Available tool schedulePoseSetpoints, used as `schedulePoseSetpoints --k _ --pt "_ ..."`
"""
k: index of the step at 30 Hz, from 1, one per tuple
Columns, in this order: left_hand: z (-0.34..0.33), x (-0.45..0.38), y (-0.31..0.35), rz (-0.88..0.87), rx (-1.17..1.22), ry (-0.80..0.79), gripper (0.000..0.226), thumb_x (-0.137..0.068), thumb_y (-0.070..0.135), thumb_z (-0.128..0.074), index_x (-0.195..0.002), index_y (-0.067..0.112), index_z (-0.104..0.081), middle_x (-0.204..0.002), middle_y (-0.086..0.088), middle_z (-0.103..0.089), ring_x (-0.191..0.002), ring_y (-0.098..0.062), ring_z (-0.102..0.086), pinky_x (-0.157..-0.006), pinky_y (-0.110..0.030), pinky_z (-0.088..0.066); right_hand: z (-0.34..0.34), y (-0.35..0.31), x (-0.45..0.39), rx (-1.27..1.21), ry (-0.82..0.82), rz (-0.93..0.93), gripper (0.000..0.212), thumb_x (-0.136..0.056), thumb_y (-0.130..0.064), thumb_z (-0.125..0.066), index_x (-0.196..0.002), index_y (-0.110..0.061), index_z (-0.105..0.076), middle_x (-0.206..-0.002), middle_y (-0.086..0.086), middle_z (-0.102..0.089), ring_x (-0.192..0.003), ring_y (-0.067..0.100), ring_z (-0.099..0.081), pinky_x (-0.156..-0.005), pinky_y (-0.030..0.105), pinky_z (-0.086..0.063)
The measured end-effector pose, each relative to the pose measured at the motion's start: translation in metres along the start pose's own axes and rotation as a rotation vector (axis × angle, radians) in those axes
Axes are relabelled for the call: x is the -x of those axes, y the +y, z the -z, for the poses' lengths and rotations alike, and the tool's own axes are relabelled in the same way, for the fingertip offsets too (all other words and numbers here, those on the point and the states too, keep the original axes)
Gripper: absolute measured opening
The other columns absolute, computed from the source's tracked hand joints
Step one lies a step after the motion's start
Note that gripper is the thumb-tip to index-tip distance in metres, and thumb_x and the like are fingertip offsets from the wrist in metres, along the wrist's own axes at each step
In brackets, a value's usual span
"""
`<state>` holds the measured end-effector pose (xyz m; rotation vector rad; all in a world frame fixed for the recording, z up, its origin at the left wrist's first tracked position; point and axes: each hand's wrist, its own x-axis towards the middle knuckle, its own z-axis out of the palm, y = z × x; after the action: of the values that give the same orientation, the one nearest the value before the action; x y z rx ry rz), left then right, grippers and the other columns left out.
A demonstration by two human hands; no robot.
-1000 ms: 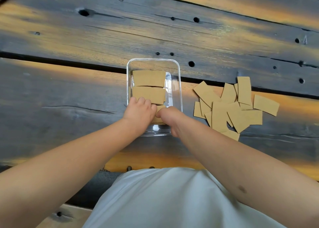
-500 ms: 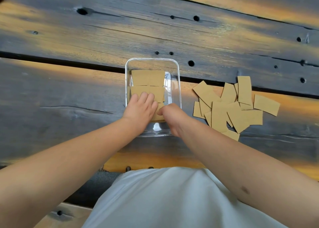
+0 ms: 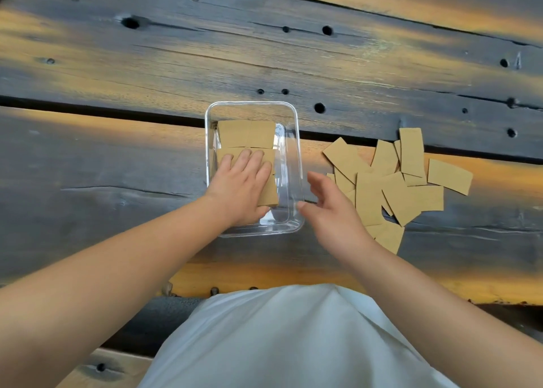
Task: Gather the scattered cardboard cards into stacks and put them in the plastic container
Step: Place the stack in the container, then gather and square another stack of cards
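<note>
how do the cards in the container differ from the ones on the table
The cards in the container lie squared up in neat stacks, while the cards on the table sprawl at mixed angles, overlapping. The left hand rests flat on the cards in the container; the open right hand hovers between the container and the cards on the table, holding none. Both groups are plain brown cardboard rectangles.

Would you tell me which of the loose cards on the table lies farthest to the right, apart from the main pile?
The rightmost card, a tilted rectangle lying flat on the wooden table; unlike the overlapping scattered cards, nothing covers it.
</note>
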<state>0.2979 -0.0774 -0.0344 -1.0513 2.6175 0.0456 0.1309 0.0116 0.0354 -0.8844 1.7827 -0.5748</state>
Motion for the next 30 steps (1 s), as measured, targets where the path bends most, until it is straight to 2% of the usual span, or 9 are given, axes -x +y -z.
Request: schedulePoseSetpoints --k 5,8,11,16,19,21,25,28,30 --pt "0.010 -0.046 0.001 -0.053 0.115 -0.020 0.085 -0.085 0.070 -0.025 -0.148 0.013 -0.017 -0.159 -0.007 -0.013 -0.144 -0.031 -0.012 -0.108 -0.057 -0.018 0.031 0.034 0.015 -0.037 0.153 -0.044 0.050 -0.093 -0.022 -0.059 -0.139 -0.030 -0.041 -0.138 -0.015 -0.046 -0.128 0.002 -0.041 -0.102 0.023 -0.031" --pt "0.011 -0.076 0.000 -0.095 0.097 -0.060 0.081 -0.087 0.070 -0.026 -0.144 0.013 -0.026 -0.154 -0.008 -0.026 -0.144 -0.030 -0.015 -0.110 -0.059 -0.014 0.046 0.055 0.024 -0.056 0.194 -0.087 0.047 -0.094 -0.024 -0.058 -0.138 -0.028 -0.043 -0.138 -0.013 -0.048 -0.128 0.003 -0.042 -0.104 0.025 -0.032" --pt "0.008 -0.090 -0.006 -0.137 0.075 -0.072 0.068 -0.087 0.069 -0.029 -0.130 0.016 -0.036 -0.143 -0.005 -0.042 -0.142 -0.031 -0.020 -0.110 -0.061 -0.009 0.058 0.075 0.030 -0.079 0.239 -0.117 0.044 -0.094 -0.024 -0.057 -0.137 -0.024 -0.044 -0.137 -0.011 -0.049 -0.126 0.004 -0.044 -0.103 0.025 -0.032" --pt "0.007 -0.094 -0.016 -0.187 0.032 -0.063 0.059 -0.087 0.071 -0.026 -0.117 0.021 -0.038 -0.133 0.000 -0.051 -0.140 -0.029 -0.022 -0.110 -0.060 -0.004 0.072 0.105 0.034 -0.121 0.294 -0.198 0.038 -0.095 -0.026 -0.057 -0.132 -0.025 -0.049 -0.131 -0.011 -0.054 -0.123 0.007 -0.048 -0.105 0.031 -0.038" --pt "0.013 -0.095 -0.017 -0.198 0.010 -0.085 0.055 -0.088 0.069 -0.029 -0.111 0.021 -0.040 -0.126 0.001 -0.055 -0.137 -0.027 -0.024 -0.110 -0.059 -0.003 0.082 0.123 0.033 -0.096 0.297 -0.215 0.038 -0.095 -0.027 -0.056 -0.132 -0.023 -0.050 -0.132 -0.007 -0.054 -0.122 0.009 -0.049 -0.100 0.027 -0.039" --pt "0.017 -0.093 -0.015 -0.180 0.002 -0.097 0.052 -0.088 0.066 -0.034 -0.112 0.020 -0.043 -0.133 0.000 -0.051 -0.141 -0.026 -0.019 -0.110 -0.058 -0.002 0.090 0.134 0.031 -0.078 0.294 -0.223 0.039 -0.094 -0.027 -0.057 -0.132 -0.021 -0.050 -0.134 -0.005 -0.054 -0.122 0.010 -0.049 -0.093 0.021 -0.040" --pt "0.027 -0.079 -0.010 -0.101 -0.029 -0.042 0.049 -0.092 0.046 -0.041 -0.125 0.011 -0.046 -0.154 -0.011 -0.027 -0.147 -0.027 0.001 -0.111 -0.058 0.000 0.112 0.156 0.026 0.036 0.292 -0.229 0.047 -0.091 -0.033 -0.059 -0.135 -0.022 -0.047 -0.139 -0.003 -0.047 -0.127 0.014 -0.043 -0.100 0.032 -0.036" --pt "0.037 -0.065 -0.003 0.074 0.024 0.002 0.053 -0.093 0.039 -0.040 -0.135 0.008 -0.040 -0.157 -0.013 -0.021 -0.147 -0.029 0.001 -0.112 -0.058 0.000 0.136 0.174 0.021 0.224 0.305 -0.158 0.058 -0.088 -0.034 -0.063 -0.139 -0.016 -0.041 -0.143 0.002 -0.038 -0.130 0.018 -0.037 -0.099 0.029 -0.030" --pt "0.046 -0.057 0.011 0.191 0.109 0.048 0.056 -0.092 0.040 -0.043 -0.138 0.010 -0.036 -0.157 -0.012 -0.019 -0.147 -0.029 -0.001 -0.112 -0.058 -0.003 0.160 0.185 0.013 0.345 0.278 -0.128 0.066 -0.086 -0.036 -0.065 -0.142 -0.013 -0.037 -0.147 0.006 -0.034 -0.134 0.022 -0.033 -0.106 0.033 -0.029"
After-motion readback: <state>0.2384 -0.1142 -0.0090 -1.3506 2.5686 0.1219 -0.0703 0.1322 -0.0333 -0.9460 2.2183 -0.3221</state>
